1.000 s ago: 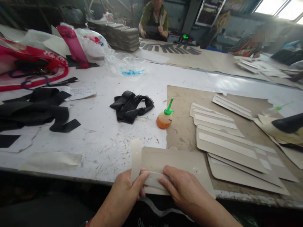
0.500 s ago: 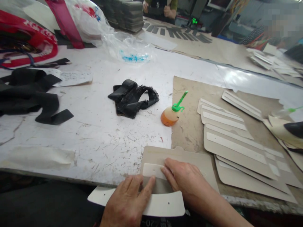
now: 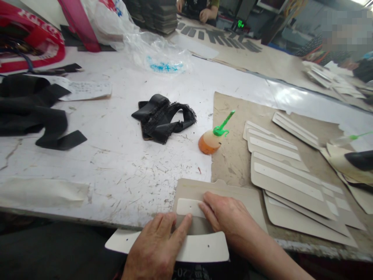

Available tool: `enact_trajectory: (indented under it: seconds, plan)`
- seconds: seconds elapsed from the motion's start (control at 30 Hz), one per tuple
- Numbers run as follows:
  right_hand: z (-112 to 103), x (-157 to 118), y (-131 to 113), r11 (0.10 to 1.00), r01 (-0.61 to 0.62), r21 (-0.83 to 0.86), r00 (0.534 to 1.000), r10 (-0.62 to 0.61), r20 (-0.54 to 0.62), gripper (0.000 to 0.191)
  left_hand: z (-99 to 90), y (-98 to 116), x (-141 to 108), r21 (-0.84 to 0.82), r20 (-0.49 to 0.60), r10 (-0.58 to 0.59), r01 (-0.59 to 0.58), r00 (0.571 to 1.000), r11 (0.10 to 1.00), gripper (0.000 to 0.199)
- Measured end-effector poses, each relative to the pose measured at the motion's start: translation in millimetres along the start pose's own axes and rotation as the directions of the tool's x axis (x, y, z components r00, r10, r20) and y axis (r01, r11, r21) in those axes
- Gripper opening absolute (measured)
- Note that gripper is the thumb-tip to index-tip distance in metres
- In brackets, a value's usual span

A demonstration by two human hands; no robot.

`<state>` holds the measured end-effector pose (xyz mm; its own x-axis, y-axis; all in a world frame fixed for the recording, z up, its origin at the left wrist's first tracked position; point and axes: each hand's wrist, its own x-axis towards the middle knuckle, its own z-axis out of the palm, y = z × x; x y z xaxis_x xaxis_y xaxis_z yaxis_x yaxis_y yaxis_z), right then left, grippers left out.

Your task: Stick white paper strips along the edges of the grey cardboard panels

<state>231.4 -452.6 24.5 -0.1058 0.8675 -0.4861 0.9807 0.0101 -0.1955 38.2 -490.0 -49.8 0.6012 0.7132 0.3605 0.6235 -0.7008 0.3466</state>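
Note:
A beige card panel (image 3: 201, 188) lies at the table's front edge, with a small white strip (image 3: 183, 207) on it. My left hand (image 3: 157, 245) is closed over the middle of a curved white card strip (image 3: 204, 249) with small holes, which juts out past the table edge. Its foremost digit touches the panel just below the small strip. My right hand (image 3: 229, 214) bends its fingers down onto the small strip's right part, fingertips pressed close together. That end of the strip is hidden beneath them.
A glue bottle (image 3: 210, 142) with a green nozzle stands beyond the panel. Black fabric strips (image 3: 164, 118) lie left of it. Several beige panels with white strips (image 3: 288, 179) overlap on the right. Plastic bags (image 3: 157, 54) lie at the back; a co-worker's hand (image 3: 205, 15) shows beyond.
My hands keep nearly the same place on the panel and strips. The view has shifted slightly. Across the table, the co-worker's hands have moved lower.

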Motion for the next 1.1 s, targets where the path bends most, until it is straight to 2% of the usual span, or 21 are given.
enact_trajectory:
  seconds: [0.27, 0.43, 0.57, 0.7, 0.9, 1.0, 1.1]
  plan:
    - [-4.3, 1.7, -0.3, 1.000, -0.014, 0.005, 0.999, 0.014, 0.045, 0.024, 2.8, 6.7, 3.0, -0.057, -0.024, -0.104, 0.103, 0.994, 0.993, 0.042]
    - [-5.1, 1.4, -1.8, 0.999, -0.030, -0.013, 0.999, 0.030, 0.041, 0.024, 1.8, 6.7, 2.8, -0.041, -0.009, -0.091, 0.090, 0.996, 0.995, 0.043]
    - [-4.7, 0.9, -3.8, 0.999, -0.028, -0.028, 0.999, 0.029, 0.020, 0.025, 0.1, 3.2, 0.9, 0.054, 0.047, -0.036, 0.033, 0.998, 0.998, 0.043]
    - [-4.0, 0.8, -3.7, 0.999, -0.017, -0.042, 1.000, 0.017, 0.009, 0.027, -1.0, 2.0, 3.0, 0.252, 0.012, 0.133, -0.131, 0.991, 0.959, 0.044]
    - [-7.4, 3.1, -8.0, 0.998, -0.015, -0.054, 1.000, 0.014, -0.014, 0.029, -1.2, -2.6, 14.6, 0.254, 0.050, 0.219, -0.225, 0.974, 0.941, 0.041]
    - [-8.8, 1.7, -12.8, 0.997, -0.067, -0.040, 0.997, 0.068, 0.023, 0.028, 8.6, -7.7, 15.0, 0.291, -0.006, 0.248, -0.235, 0.969, 0.927, 0.044]
    - [-6.1, -12.2, -5.6, 0.996, -0.086, -0.034, 0.992, 0.082, -0.092, 0.019, 20.9, -10.4, 13.2, 0.290, -0.082, 0.242, -0.209, 0.967, 0.934, 0.051]
